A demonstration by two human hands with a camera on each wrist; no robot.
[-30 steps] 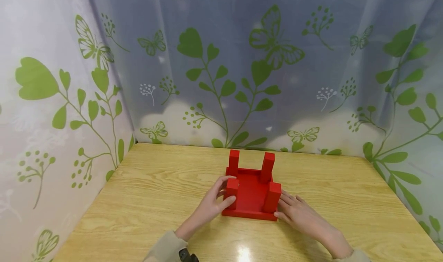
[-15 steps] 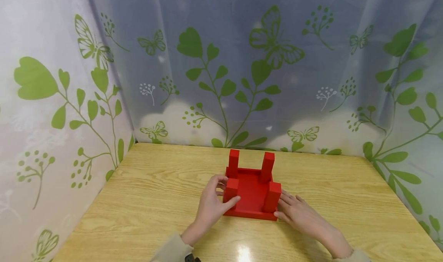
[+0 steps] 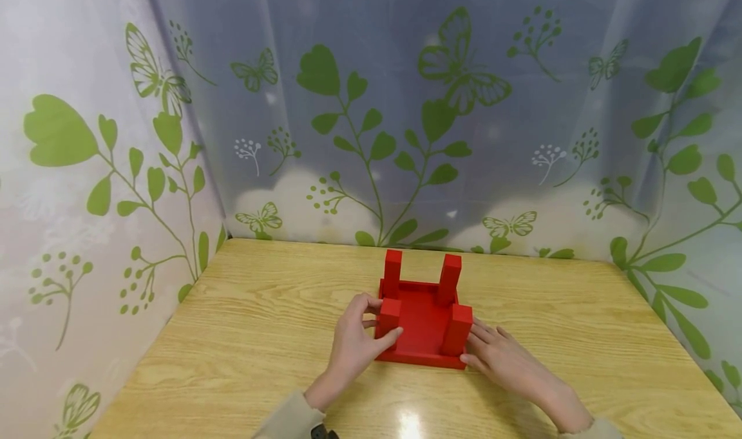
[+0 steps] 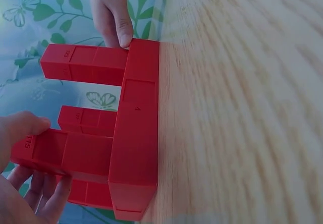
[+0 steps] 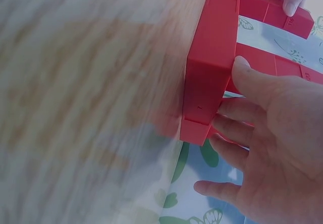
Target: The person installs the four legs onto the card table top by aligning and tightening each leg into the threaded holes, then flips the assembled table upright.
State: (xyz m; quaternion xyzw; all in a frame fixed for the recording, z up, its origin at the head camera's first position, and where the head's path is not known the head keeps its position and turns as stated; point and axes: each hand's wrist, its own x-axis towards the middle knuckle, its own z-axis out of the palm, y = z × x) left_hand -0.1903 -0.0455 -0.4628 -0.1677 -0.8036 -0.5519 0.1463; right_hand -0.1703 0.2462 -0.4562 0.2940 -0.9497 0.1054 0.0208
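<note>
A small red stool-like piece lies upside down on the table, its flat red base (image 3: 422, 323) beneath several square legs that point up. My left hand (image 3: 355, 339) grips the near left leg (image 3: 390, 311); in the left wrist view the thumb lies on one side of that leg (image 4: 81, 153) and the fingers on the other. At the base's right side my right hand (image 3: 507, 362) rests with fairly straight fingers. The right wrist view shows its thumb on the base's edge (image 5: 212, 42) and the fingers (image 5: 234, 128) spread along the side. Small numbers are moulded into the red parts.
The wood-grain table (image 3: 261, 323) runs back to a hanging cloth (image 3: 382, 104) printed with green leaves and butterflies. Similar cloth panels (image 3: 87, 233) stand at the left and right. A dark band (image 3: 321, 432) shows at the left wrist.
My left hand has shifted its hold on the near left leg: the fingers have drawn back to its left side and the thumb reaches further across its front. The right hand stays put.
</note>
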